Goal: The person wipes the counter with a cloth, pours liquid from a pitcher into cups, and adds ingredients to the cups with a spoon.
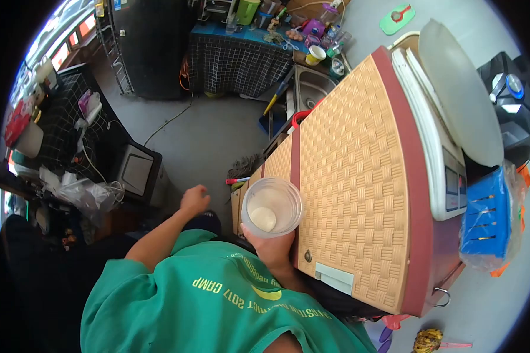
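1. Left hand (pixel 195 200) hangs over the floor, apart from the cup, its fingers partly curled. Nothing shows in it; the palm side is hidden, so I cannot tell how far open it is.
2. Right hand (pixel 271 244), to the right of the left one, is closed around the lower side of a clear plastic cup (pixel 272 206) and is the nearer of the two to it.
3. That cup sits in the right hand's grip, its long axis pointing roughly up toward the head, mouth open. Down inside is a pale rounded patch (pixel 262 219); what it is I cannot tell.
4. Just right of the right hand spreads the woven-patterned surface (pixel 359 170).
5. Farther right of that hand, across the surface, stands a white scale (pixel 425 138), then a blue basket (pixel 486 215).
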A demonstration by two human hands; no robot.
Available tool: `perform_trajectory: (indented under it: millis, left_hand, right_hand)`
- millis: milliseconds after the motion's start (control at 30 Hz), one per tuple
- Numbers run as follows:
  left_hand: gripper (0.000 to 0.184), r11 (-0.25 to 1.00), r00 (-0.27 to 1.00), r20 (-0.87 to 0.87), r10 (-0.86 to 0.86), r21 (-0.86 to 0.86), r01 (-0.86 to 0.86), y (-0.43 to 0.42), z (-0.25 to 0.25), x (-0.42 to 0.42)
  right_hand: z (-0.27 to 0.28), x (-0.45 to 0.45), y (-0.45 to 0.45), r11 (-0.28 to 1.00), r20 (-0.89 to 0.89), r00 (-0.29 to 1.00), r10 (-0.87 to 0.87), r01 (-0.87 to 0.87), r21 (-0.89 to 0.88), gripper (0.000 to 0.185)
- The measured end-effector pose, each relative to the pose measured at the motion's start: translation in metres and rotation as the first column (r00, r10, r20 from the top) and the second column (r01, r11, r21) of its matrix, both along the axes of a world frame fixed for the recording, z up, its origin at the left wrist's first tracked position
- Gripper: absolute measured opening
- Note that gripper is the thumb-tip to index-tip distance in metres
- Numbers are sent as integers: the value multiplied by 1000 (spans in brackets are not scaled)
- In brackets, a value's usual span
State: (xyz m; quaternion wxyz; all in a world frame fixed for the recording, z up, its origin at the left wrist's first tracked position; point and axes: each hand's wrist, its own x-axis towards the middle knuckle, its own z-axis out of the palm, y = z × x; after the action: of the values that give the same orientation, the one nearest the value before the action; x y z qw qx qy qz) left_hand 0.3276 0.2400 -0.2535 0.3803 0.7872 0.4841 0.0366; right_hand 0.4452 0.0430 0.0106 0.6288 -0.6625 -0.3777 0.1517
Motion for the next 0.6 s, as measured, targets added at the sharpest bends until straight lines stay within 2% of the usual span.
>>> perform_trajectory:
  millis: [67,100,167,233,267,300,367,467,533,600]
  left_hand:
    - [39,958,957,-92,-274,-117,263,0,-5,26]
    - [39,954,953,-94,-290,-113,279,-2,-6,31]
    - [41,820,779,-255,-572,-158,550,-2,-8,41]
    - [45,589,509,-340,-791,-200,783,20,-80,42]
    - [47,590,505,-336,-795,-241,770,33,-89,34]
    - [48,591,502,-329,-800,-282,756,49,-99,28]
    - [49,505,393,-345,-852,-346,791,95,-138,18]
    - [49,509,375,-376,-847,-371,776,167,-122,7]
    - [49,499,322,-420,-849,-433,751,226,-166,-2]
    - [49,497,265,-468,-843,-492,715,274,-175,-20]
  right_hand:
    - [-6,-3,-7,1000,-37,999,-18,17,-8,77]
    - [-5,-3,-7,999,-23,999,-28,27,-45,71]
    - [1,1,-2,997,4,998,-58,58,-60,66]
    - [9,-2,5,994,-31,997,-68,65,-86,82]
    - [35,-6,10,969,37,980,-195,199,-144,80]
    - [35,-5,13,950,35,967,-251,253,-185,80]
    - [18,-4,15,894,29,932,-361,355,-272,78]
    - [-17,6,34,794,26,864,-502,472,-383,76]
    - [-31,10,58,725,29,816,-578,529,-442,75]
    - [-40,11,85,669,32,778,-628,560,-489,74]
